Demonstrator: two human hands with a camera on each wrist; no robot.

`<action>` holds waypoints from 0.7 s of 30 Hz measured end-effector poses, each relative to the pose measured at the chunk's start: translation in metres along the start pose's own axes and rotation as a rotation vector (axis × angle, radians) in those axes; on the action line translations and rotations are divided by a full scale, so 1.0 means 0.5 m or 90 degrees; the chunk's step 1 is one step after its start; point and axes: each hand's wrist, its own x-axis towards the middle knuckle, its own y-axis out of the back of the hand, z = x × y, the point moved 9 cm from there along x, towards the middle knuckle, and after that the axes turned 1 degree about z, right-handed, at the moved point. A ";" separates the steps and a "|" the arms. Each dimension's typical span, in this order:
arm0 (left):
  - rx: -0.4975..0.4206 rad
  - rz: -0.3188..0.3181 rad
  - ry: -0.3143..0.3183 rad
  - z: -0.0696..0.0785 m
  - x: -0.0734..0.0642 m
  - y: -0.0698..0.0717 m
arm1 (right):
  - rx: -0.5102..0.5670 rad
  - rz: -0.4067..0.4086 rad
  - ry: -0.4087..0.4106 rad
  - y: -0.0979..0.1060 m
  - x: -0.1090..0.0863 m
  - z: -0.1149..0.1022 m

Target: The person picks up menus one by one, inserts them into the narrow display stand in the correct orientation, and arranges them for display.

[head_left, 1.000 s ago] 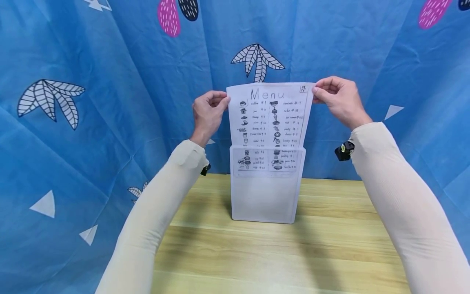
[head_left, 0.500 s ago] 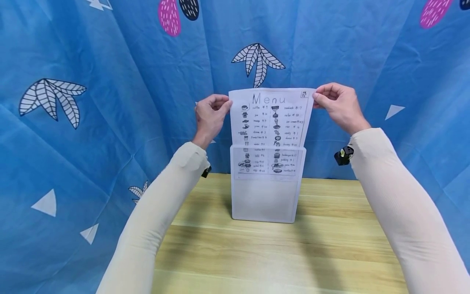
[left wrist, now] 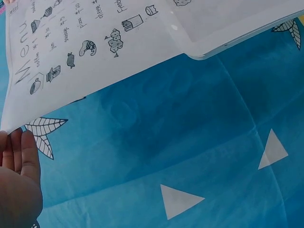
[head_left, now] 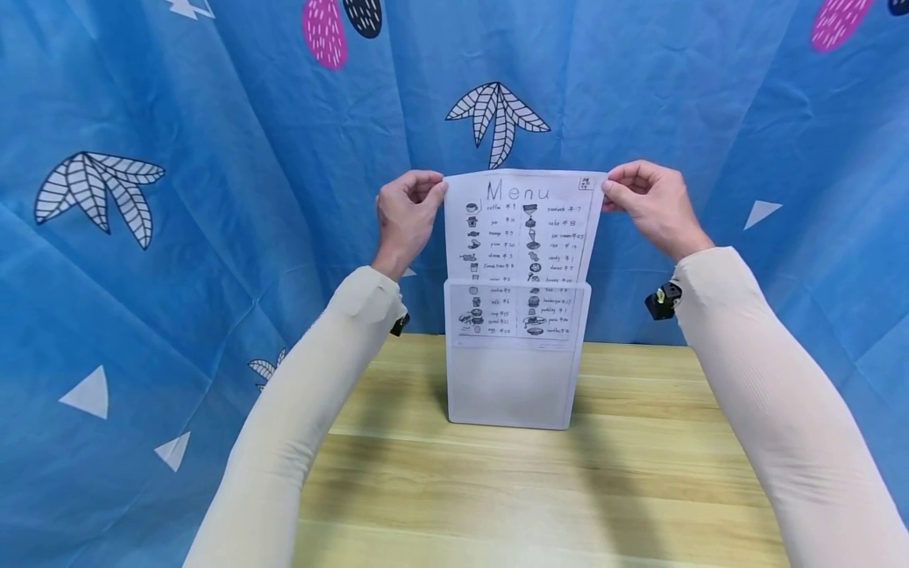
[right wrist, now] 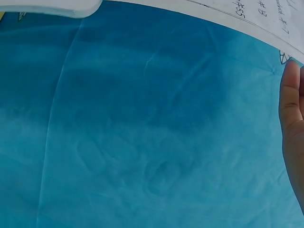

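A white menu sheet point(head_left: 521, 229) with handwritten words, prices and small drawings is held upright in the head view. My left hand point(head_left: 406, 219) pinches its upper left corner between thumb and fingers, and my right hand point(head_left: 656, 203) pinches the upper right corner. The sheet's lower part sits inside a clear display stand point(head_left: 507, 390) that stands upright on the table; its print shows through the front panel. In the left wrist view the left hand point(left wrist: 21, 175) grips the sheet's corner. Only the edge of the right hand point(right wrist: 292, 109) appears in the right wrist view.
The stand rests on a light wood-grain table point(head_left: 440, 497). Directly behind it hangs a blue curtain point(head_left: 639, 87) with leaf and triangle prints, which also runs down the left side.
Over the last second both hands and the menu sheet have come down slightly, and the sheet sits a little deeper in the stand. The stand stays in place.
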 end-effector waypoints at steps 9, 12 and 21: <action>0.003 0.007 -0.004 -0.004 -0.003 0.001 | -0.027 0.010 0.007 -0.001 0.003 -0.008; 0.003 0.005 -0.002 -0.007 -0.005 0.000 | -0.035 0.012 0.006 -0.001 0.001 -0.005; -0.002 0.005 -0.007 -0.014 -0.012 -0.002 | -0.038 0.011 0.003 -0.003 -0.005 0.003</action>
